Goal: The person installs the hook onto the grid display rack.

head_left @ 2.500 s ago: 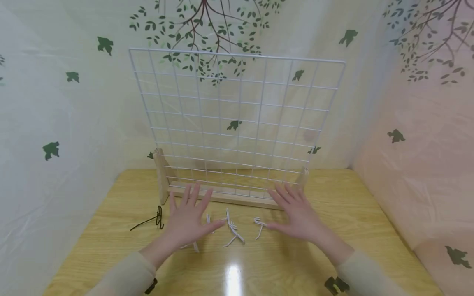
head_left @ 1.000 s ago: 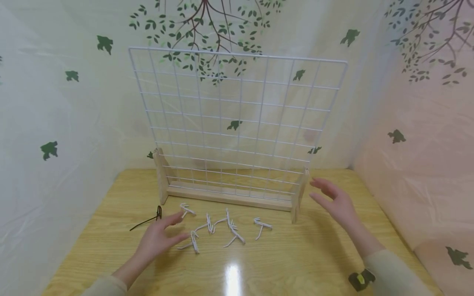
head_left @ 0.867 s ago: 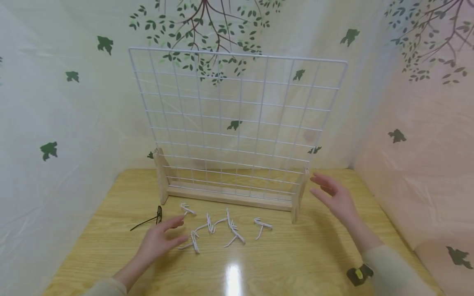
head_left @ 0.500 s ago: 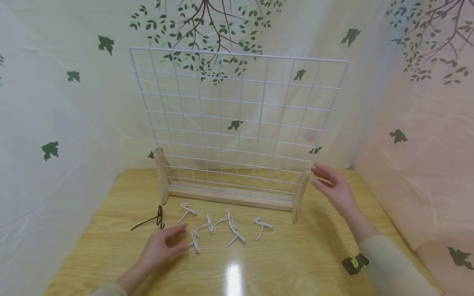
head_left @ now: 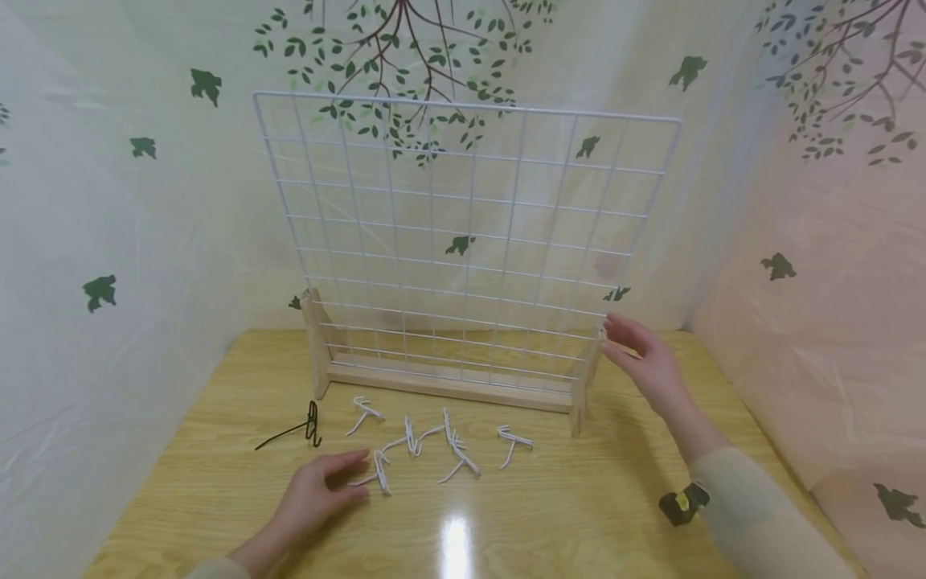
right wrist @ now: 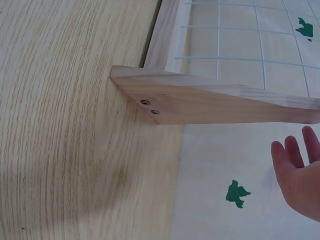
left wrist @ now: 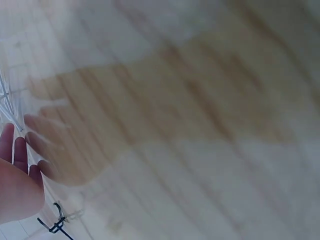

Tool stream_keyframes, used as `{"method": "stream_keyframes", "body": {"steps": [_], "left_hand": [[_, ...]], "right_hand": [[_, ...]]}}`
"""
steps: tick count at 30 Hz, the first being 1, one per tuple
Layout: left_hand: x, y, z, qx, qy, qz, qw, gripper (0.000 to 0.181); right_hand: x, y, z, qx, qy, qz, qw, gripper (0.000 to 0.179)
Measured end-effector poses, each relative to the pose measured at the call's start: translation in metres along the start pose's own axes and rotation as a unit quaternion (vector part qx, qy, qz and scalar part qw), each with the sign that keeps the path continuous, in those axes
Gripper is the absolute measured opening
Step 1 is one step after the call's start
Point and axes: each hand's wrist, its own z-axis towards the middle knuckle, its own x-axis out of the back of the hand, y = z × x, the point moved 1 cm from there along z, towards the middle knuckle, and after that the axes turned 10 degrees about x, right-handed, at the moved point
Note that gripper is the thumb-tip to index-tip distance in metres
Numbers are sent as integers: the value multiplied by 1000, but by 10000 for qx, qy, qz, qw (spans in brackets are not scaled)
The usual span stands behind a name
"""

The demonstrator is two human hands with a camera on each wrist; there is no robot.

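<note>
A white wire grid panel [head_left: 463, 209] stands upright in a wooden base [head_left: 448, 386]. My right hand [head_left: 651, 366] is at the top of the base's right end piece [head_left: 587, 378], thumb and fingers apart; the right wrist view shows a gap between the fingertips and the wood [right wrist: 210, 102]. On the table, my left hand [head_left: 314, 490] has its thumb and fingers apart at the prong of a white metal hook [head_left: 381, 474]. Whether it touches that hook is unclear. A black hook [head_left: 311, 425] lies beyond the left hand, also seen as a black hook [left wrist: 59, 224] in the left wrist view.
Several more white hooks lie before the base: one at the left [head_left: 365, 412], a cluster [head_left: 452, 442] in the middle, and one at the right [head_left: 514, 438]. They rest on a wood-grain table [head_left: 550, 515]. A leaf-patterned curtain [head_left: 174, 217] hangs behind and beside it.
Both hands, earlier spread flat above the hooks, have moved apart. The right has gone to the base's right end and risen along it. The left has drawn back towards the nearest white hook.
</note>
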Motion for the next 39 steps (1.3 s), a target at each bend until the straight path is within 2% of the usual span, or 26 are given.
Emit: {"method": "stream_keyframes", "body": {"steps": [4,7,16,21,29,39], "left_hand": [[-2,-1,1,-6,65,-18,10000,45],[-4,-1,1,39,137,-11,9999,40],[-10,-3,-2,-149,601,17,9981,34],[-10,-4,-2,69,547,60,9985,33],[-7,-4,-2,169,517,26,9985,30],[-7,-4,-2,-171,554,137,9982,30]], "right_hand": [[-1,-1,3,-68,-131,-173,9997,56],[-1,-2,5,-117,-184,-116,9997,55],[-3,3,7,-266,-194,358,9988,52],[-3,2,5,-268,-171,525,9981,50],[-4,1,5,-219,-181,759,9967,48],[1,4,8,-190,-522,679,9961,48]]}}
